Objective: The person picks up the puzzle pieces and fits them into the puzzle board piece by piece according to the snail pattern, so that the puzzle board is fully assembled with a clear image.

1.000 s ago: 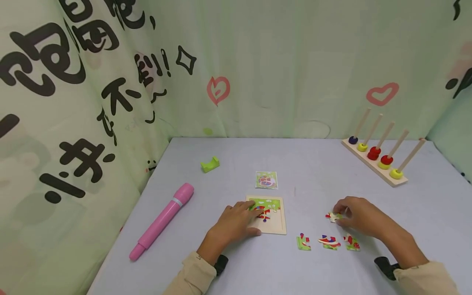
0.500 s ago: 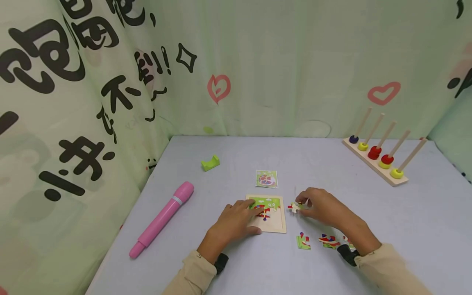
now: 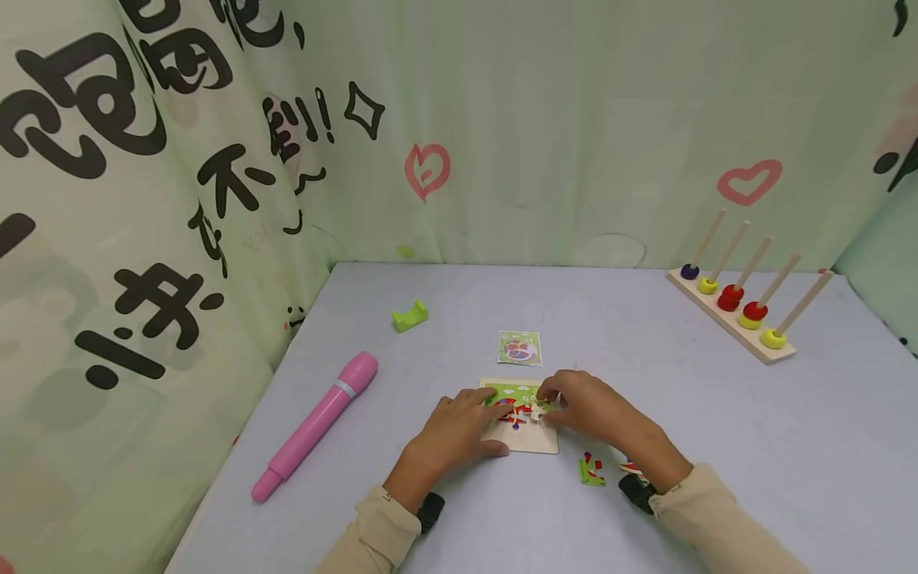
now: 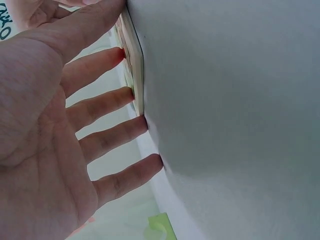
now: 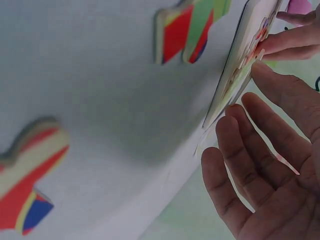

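Note:
A shallow wooden puzzle board (image 3: 521,443) lies mid-table, its upper part filled with green pieces and a red one. My left hand (image 3: 459,426) rests spread over its left side; in the left wrist view the fingers (image 4: 107,102) are nearly straight, some tips on the board's edge (image 4: 138,65). Over the board's right side, my right hand (image 3: 595,408) pinches a white-and-red jigsaw piece (image 3: 537,412) between thumb and forefinger. Its other fingers (image 5: 240,160) stand off the board in the right wrist view. A green-and-red jigsaw piece (image 3: 591,470) lies just right of the board.
Another jigsaw piece (image 3: 631,468) is partly covered by the right wrist. Behind the board lies a small picture card (image 3: 519,349). A pink tube-shaped toy (image 3: 315,426) and a green curved block (image 3: 410,316) are at left. A peg stacker with beads (image 3: 731,317) stands back right.
My right hand has carried the white-and-red jigsaw piece leftward from the loose pieces to over the board. My left hand has stayed in place.

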`<state>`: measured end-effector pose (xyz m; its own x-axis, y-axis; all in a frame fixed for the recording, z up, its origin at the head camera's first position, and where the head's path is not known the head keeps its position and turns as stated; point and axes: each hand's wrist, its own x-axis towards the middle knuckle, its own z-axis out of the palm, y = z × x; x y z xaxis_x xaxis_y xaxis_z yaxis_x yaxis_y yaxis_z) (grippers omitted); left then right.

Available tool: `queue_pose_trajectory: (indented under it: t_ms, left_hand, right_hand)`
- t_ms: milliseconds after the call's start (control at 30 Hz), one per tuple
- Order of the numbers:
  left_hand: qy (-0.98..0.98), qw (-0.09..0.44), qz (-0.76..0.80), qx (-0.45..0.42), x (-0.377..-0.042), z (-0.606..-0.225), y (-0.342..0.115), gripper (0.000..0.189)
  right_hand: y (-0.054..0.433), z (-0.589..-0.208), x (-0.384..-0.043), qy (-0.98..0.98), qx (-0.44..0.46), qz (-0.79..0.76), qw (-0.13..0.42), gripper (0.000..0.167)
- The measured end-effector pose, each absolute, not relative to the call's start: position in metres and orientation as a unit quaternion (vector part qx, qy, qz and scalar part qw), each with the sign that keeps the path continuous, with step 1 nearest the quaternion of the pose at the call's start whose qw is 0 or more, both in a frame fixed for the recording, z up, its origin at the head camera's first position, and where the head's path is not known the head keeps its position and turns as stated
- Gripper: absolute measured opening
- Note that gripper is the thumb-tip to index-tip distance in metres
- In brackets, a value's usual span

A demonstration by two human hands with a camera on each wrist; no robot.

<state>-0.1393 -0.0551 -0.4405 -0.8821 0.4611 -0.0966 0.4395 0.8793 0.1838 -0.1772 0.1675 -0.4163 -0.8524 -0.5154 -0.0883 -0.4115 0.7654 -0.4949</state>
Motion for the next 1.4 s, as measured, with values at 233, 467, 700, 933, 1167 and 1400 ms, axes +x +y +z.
queue_pose_trajectory:
  t_ms: [233,467,700,933,1167,1400]
  left_hand:
    - [0.967,0.065,0.068,0.238,-0.1392,-0.4390,-0.0545,0.062]
    - [0.960,0.053,0.067,0.268,-0.1408,-0.4379,-0.0553,0.060]
    - [0.950,0.093,0.115,0.274,-0.1419,-0.4390,-0.0536,0.059]
    - [0.942,0.094,0.124,0.299,-0.1420,-0.4385,-0.0541,0.057]
    - [0.941,0.094,0.099,0.309,-0.1415,-0.4397,-0.0523,0.052]
    - [0.943,0.095,0.095,0.305,-0.1401,-0.4386,-0.0506,0.052]
  right_hand:
    - [0.1656,-0.4168,-0.1766,0.932,-0.255,-0.237,0.101,0.023]
    - [0.1644,-0.4170,-0.1753,0.928,-0.265,-0.244,0.097,0.021]
    - [0.1622,-0.4189,-0.1744,0.929,-0.265,-0.241,0.098,0.020]
    - [0.1599,-0.4212,-0.1726,0.931,-0.268,-0.228,0.094,0.020]
    - [0.1585,-0.4213,-0.1715,0.938,-0.249,-0.217,0.101,0.020]
    - [0.1586,-0.4214,-0.1707,0.941,-0.247,-0.210,0.098,0.020]
